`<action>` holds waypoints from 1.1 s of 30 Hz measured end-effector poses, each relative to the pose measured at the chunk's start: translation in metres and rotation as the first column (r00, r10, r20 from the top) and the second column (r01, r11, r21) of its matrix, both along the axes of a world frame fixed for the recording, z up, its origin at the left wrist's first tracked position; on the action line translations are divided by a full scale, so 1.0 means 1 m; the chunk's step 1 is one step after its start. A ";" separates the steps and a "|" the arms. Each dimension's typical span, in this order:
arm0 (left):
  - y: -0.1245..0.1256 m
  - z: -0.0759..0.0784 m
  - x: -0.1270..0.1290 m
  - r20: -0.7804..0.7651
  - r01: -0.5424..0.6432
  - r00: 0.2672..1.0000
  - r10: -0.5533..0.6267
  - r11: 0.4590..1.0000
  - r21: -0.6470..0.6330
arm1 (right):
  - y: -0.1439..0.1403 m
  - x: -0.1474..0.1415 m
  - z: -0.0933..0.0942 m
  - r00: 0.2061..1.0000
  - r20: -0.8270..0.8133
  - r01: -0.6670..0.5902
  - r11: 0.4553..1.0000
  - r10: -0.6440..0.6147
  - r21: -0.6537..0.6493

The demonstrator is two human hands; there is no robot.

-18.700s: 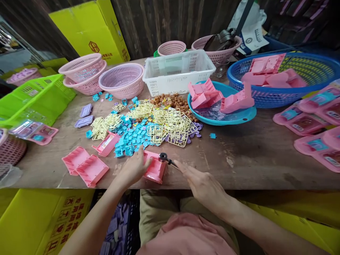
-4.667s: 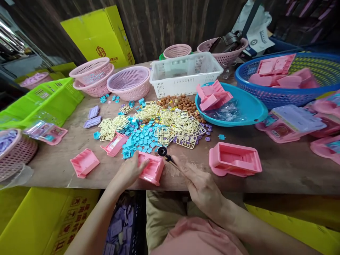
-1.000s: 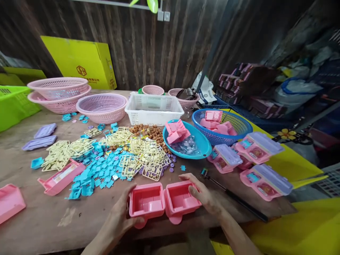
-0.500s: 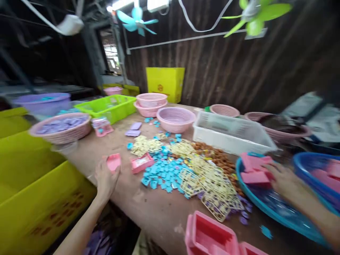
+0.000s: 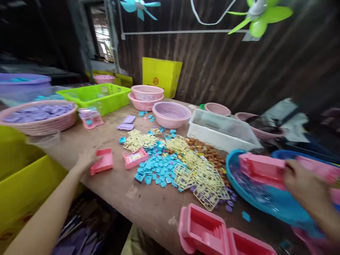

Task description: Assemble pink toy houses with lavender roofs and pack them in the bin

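My left hand point(image 5: 87, 158), slightly blurred, has its fingers closed at the left side of a small pink plastic tray point(image 5: 104, 161), low over the table. Beside it lies a similar pink tray point(image 5: 135, 158) with something pale inside. On the right, my right hand point(image 5: 301, 179) grips a long pink plastic box part point(image 5: 264, 170) above the blue basin point(image 5: 239, 193). Another pink part point(image 5: 317, 169) shows behind that hand. At the near edge of the table stand hollow pink box parts point(image 5: 204, 226).
Small blue pieces point(image 5: 156, 168), cream lattice frames point(image 5: 204, 173) and brown pieces point(image 5: 209, 150) are heaped mid-table. Behind them stand a white bin point(image 5: 220, 136), a pink basket point(image 5: 171, 120) and a green crate point(image 5: 106, 101). A basket of purple pieces point(image 5: 39, 129) stands left.
My right hand has lifted a pink box part from the blue basin and moved right. The tray at my left hand is lower and turned. The view has shifted.
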State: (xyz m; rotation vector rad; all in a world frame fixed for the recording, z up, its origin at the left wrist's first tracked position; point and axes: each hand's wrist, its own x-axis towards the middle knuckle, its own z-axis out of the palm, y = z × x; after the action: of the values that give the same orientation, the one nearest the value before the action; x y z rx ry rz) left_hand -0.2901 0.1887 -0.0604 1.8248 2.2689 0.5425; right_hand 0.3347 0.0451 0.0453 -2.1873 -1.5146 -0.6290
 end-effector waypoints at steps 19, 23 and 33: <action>-0.113 -0.038 0.081 0.262 -0.172 0.964 0.037 0.840 0.515 | -0.032 -0.326 -0.064 0.589 -0.678 -0.702 0.695 0.441 -0.157; -0.136 -0.061 0.088 0.250 -0.082 0.965 -0.077 0.819 0.568 | -0.013 -0.337 -0.091 0.622 -0.705 -0.633 0.749 0.341 -0.197; -0.133 -0.048 0.042 0.522 0.434 0.658 -0.543 0.840 0.326 | -0.046 -0.297 -0.145 -0.057 -0.924 -0.765 0.579 0.378 0.284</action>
State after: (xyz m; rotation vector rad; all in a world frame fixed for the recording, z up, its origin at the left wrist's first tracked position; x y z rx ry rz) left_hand -0.2484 0.0557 -0.1085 1.8755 1.2702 1.0521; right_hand 0.0380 -0.0014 -0.1000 -1.1412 -1.5421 1.2180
